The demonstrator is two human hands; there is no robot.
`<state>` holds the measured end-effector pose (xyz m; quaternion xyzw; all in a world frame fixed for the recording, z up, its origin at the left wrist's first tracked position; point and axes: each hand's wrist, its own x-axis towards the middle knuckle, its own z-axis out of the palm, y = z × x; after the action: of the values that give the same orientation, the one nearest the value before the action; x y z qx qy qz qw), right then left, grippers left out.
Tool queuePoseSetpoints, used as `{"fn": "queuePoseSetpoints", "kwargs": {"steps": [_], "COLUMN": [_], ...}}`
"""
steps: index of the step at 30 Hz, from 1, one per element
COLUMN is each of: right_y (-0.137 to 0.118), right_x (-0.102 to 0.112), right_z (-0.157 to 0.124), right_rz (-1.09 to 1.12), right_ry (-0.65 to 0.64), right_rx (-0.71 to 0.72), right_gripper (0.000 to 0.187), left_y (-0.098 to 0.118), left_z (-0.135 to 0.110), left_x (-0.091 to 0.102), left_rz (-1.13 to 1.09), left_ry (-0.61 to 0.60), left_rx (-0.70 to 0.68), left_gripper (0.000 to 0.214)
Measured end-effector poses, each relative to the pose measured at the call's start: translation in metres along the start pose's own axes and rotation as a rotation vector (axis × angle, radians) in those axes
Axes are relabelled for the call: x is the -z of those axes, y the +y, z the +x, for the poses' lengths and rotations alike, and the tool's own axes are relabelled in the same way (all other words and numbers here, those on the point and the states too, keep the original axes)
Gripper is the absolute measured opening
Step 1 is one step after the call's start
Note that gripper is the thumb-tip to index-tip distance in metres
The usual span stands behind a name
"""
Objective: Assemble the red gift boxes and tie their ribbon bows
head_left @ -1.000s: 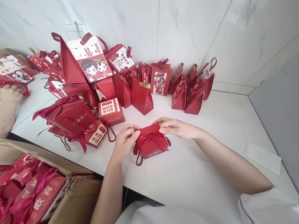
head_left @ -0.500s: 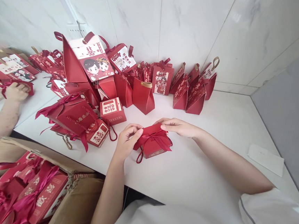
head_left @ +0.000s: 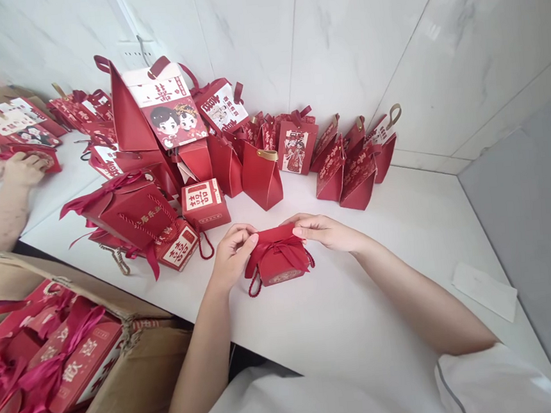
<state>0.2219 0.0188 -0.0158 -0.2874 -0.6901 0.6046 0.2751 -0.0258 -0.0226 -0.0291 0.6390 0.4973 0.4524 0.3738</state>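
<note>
In front of me on the white table is a small red gift box (head_left: 283, 270) with a red ribbon bow (head_left: 279, 248) across its front and twisted cord handles at its sides. My left hand (head_left: 235, 254) pinches the upper left corner of the box between thumb and fingers. At the upper right corner, my right hand (head_left: 323, 230) grips the top edge the same way, its fingers partly hidden behind. Just beyond sits a cube-shaped red box (head_left: 205, 205) with a white label. A larger red gift bag (head_left: 141, 212) with ribbon leans to its left.
Red triangular boxes (head_left: 262, 179) stand along the wall, with a large couple-print box (head_left: 171, 116) among them. At lower left, a cardboard carton (head_left: 127, 380) holds several ribboned red boxes. A white paper (head_left: 485, 291) lies right. Another person's hand (head_left: 24, 169) holds a red item at far left.
The view has shifted slightly. My hands keep their hold on the gift box, whose front is tipped a little more upward. At far left, the other person's second hand now shows.
</note>
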Motion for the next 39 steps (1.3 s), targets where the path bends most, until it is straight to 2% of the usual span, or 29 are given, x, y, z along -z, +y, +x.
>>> {"fn": "queuePoseSetpoints", "kwargs": {"steps": [3,5,7,10,11,14,16,21,23,25,30,32,34,37,39], "right_y": [0.000,0.000,-0.003,-0.011,-0.014,-0.023,-0.026,-0.028,-0.030,-0.034,-0.046,-0.049,-0.051,-0.052,-0.050], "right_x": [-0.002,-0.003,-0.003,-0.002,-0.003,-0.010,-0.018,-0.033,-0.036,-0.038,-0.047,-0.049,-0.050,-0.047,-0.044], "right_z": [0.002,0.003,0.002,-0.003,-0.005,-0.011,-0.012,-0.014,-0.015,-0.017,-0.024,-0.027,-0.029,-0.030,-0.028], "right_rz": [0.004,0.018,0.042,0.023,-0.025,-0.243,-0.368,-0.587,-0.670,-0.760,-0.922,-0.921,-0.885,-0.743,-0.593], "right_ry": [0.023,0.032,0.014,0.008,0.032,0.102,0.111,0.183,0.185,0.131,-0.105,-0.129,-0.103,0.012,0.087], "right_rx": [-0.009,0.003,0.017,0.023,0.043,0.163,0.230,0.324,0.373,0.426,0.478,0.495,0.483,0.390,0.312], "right_gripper": [0.043,0.045,0.043,0.036,0.036,0.035,0.028,0.019,0.019,0.021,0.030,0.036,0.041,0.048,0.049], "left_y": [0.000,0.001,0.004,0.009,0.010,0.010,0.008,0.014,0.023,0.035,0.057,0.058,0.053,0.043,0.038], "left_z": [0.001,0.000,-0.005,-0.018,-0.023,-0.034,-0.038,-0.042,-0.045,-0.050,-0.058,-0.056,-0.051,-0.037,-0.027], "left_x": [-0.001,-0.002,-0.004,-0.005,-0.004,-0.001,0.002,0.009,0.010,0.011,0.007,0.006,0.007,0.008,0.006], "left_rz": [0.004,-0.024,-0.044,0.059,0.118,0.225,0.215,-0.013,-0.009,0.051,0.188,0.204,0.178,0.168,0.185], "left_ry": [0.019,0.052,0.134,0.318,0.346,0.279,0.214,0.061,0.041,0.007,-0.110,-0.101,-0.001,0.160,0.145], "left_rx": [0.006,0.007,0.001,0.025,0.058,0.192,0.234,0.231,0.208,0.173,0.130,0.113,0.093,0.036,-0.008], "left_gripper": [0.040,0.031,0.020,0.023,0.022,0.029,0.034,0.032,0.032,0.032,0.033,0.031,0.020,0.018,0.019]}}
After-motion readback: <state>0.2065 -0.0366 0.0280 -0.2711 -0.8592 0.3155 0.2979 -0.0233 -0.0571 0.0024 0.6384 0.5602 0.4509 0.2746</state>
